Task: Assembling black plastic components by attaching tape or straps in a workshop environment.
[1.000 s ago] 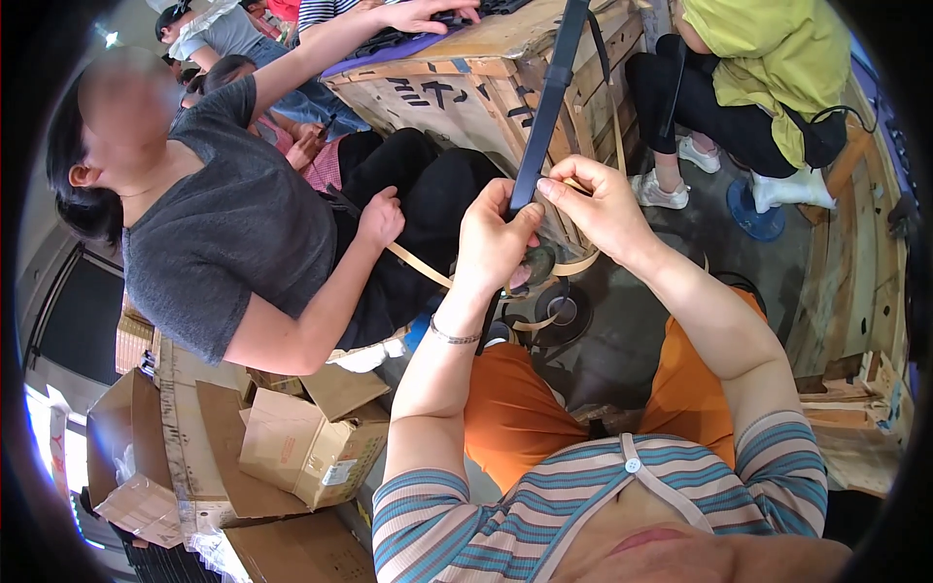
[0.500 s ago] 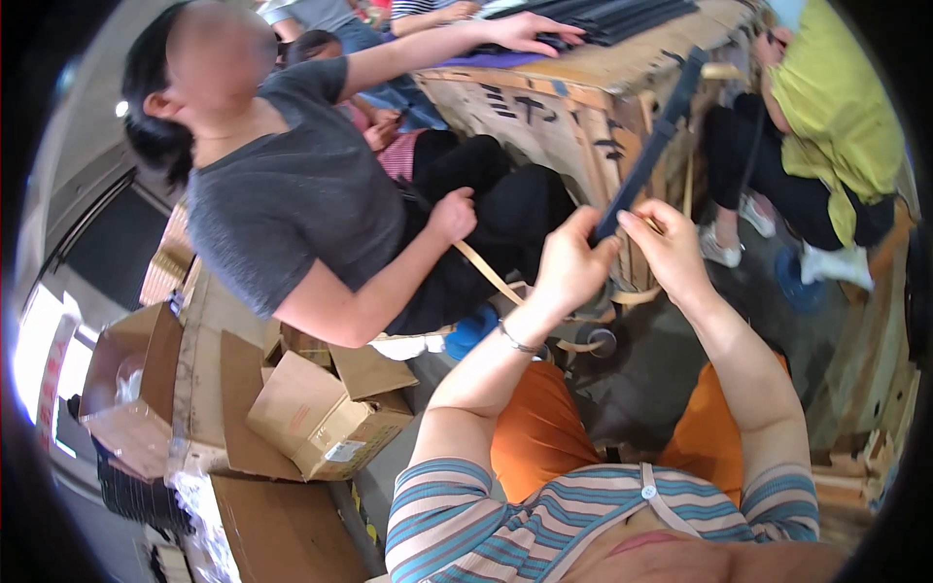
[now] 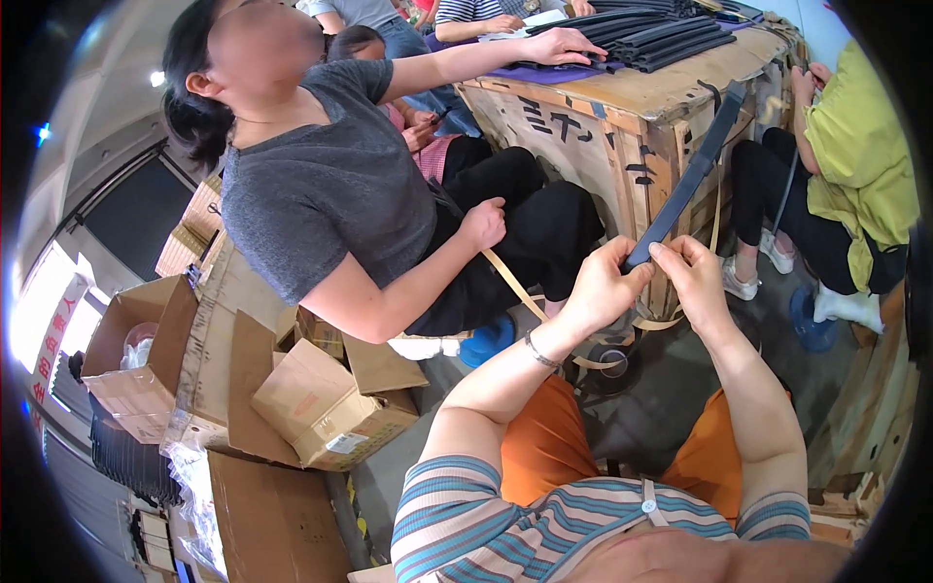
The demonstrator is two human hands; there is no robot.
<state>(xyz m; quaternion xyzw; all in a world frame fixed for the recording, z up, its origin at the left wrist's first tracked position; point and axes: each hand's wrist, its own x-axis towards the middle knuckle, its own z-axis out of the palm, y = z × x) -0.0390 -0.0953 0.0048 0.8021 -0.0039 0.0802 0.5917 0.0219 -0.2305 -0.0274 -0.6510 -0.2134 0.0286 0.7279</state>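
A long, flat, blue-black strip (image 3: 685, 185) slants up and away from my hands, its far end in front of a wooden crate. My left hand (image 3: 610, 282) is closed around the strip's lower end, thumb pressed to it. My right hand (image 3: 692, 277) pinches the same end from the right, thumb and fingertips together; any smaller thing between them is too small to make out. Beyond the hands, a thin tan band (image 3: 661, 324) loops low in front of the crate.
The wooden crate (image 3: 583, 136) carries a pile of dark strips (image 3: 651, 39). At left sits a person in a grey shirt (image 3: 321, 194), one hand on the pile. A person in yellow-green (image 3: 855, 155) sits at right. Cardboard boxes (image 3: 321, 408) stand at lower left; a blue stool (image 3: 488, 340) is behind my left arm.
The view has shifted, so the scene sits lower and farther right. My hands keep hold of the strip's lower end, and the strip still slants up and away.
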